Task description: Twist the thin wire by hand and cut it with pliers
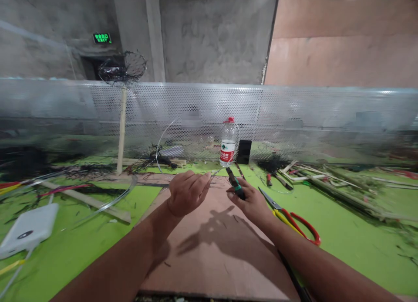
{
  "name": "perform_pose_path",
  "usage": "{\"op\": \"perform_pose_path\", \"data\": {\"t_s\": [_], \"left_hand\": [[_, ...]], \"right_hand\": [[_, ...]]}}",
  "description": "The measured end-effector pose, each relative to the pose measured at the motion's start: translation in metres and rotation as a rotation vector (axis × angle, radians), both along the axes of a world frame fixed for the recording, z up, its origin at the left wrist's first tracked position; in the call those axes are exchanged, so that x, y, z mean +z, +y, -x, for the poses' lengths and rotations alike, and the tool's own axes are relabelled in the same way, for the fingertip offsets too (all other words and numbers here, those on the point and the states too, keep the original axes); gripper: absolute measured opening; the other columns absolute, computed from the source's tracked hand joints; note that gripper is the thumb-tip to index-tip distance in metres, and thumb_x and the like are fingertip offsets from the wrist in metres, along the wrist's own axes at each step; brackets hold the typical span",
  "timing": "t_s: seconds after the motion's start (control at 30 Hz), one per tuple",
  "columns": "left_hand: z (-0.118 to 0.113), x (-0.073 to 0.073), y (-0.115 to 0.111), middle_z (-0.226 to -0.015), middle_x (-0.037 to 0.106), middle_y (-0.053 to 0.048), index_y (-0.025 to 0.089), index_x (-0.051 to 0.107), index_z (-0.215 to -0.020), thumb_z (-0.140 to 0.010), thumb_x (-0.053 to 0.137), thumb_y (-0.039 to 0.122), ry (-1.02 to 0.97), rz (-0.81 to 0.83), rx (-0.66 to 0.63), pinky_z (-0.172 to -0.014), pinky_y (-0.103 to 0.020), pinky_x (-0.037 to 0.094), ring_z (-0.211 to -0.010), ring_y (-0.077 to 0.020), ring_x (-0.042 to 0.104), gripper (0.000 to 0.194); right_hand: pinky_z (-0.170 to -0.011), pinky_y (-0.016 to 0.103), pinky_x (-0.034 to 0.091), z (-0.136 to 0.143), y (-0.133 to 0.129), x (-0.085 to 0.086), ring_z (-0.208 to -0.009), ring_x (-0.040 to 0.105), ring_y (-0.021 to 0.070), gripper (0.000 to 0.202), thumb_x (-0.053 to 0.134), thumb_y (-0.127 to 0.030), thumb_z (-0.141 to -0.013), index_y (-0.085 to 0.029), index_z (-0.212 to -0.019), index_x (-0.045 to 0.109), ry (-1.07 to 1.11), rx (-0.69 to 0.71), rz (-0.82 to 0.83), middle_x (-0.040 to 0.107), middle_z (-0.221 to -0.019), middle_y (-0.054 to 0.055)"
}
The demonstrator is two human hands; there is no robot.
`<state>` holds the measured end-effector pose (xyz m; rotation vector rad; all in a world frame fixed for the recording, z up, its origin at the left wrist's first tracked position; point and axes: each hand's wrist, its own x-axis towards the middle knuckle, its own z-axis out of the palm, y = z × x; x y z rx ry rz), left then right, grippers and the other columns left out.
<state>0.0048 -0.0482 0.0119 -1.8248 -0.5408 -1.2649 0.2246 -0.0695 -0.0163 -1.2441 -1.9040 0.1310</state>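
The left hand (189, 191) is curled into a fist above the board (202, 249), its fingers closed on a thin wire (216, 172) that pokes out toward the pliers. The right hand (250, 199) grips the pliers (235, 184) by their dark and green handles, the nose pointing up and away, close to the wire's end but apart from it. Both hands cast shadows on the board, which lies on the green desk (339, 258). Just beside the right forearm are scissors (287, 219) with red and yellow handles. Behind the hands stand a bottle (227, 143) with a red cap and, next to it, a black phone (244, 151). A white box (29, 230) lies at left; a pole (122, 132) rises beyond it, topped by black mesh (122, 69).
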Motion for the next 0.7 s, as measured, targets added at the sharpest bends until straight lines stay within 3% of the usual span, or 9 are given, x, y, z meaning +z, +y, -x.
{"op": "perform_pose_path", "data": {"t_s": [0.33, 0.57, 0.7], "left_hand": [[0.0, 0.0, 0.004, -0.066, 0.065, 0.0, 0.019, 0.059, -0.094, -0.08, 0.058, 0.019, 0.067, -0.003, 0.105, -0.059, -0.027, 0.04, -0.061, -0.0128, 0.057, 0.014], [-0.002, -0.005, 0.012, -0.062, 0.062, 0.0, 0.018, 0.058, -0.096, -0.082, 0.054, 0.019, 0.071, 0.034, 0.192, -0.057, -0.028, 0.036, -0.06, -0.0133, 0.054, 0.015], [-0.005, -0.006, 0.011, -0.062, 0.06, 0.0, 0.018, 0.057, -0.097, -0.083, 0.052, 0.018, 0.081, 0.054, 0.205, -0.055, -0.029, 0.034, -0.06, -0.0132, 0.052, 0.015]], "right_hand": [[-0.079, 0.032, 0.046, 0.003, 0.003, -0.006, -0.089, 0.061, 0.0209, 0.03, 0.051, -0.047, -0.081, -0.022, -0.084, 0.068, -0.01, -0.06, 0.039, 0.055, -0.121, 0.003], [-0.087, 0.037, 0.039, 0.003, 0.005, -0.002, -0.098, 0.051, 0.0245, 0.031, 0.052, -0.046, -0.081, -0.02, -0.072, 0.067, -0.083, -0.082, -0.081, 0.062, -0.098, 0.007], [-0.08, 0.032, 0.043, 0.004, 0.008, -0.005, -0.088, 0.056, 0.0206, 0.034, 0.051, -0.047, -0.081, -0.018, -0.067, 0.063, 0.023, -0.023, 0.015, 0.059, -0.096, 0.007]]}}
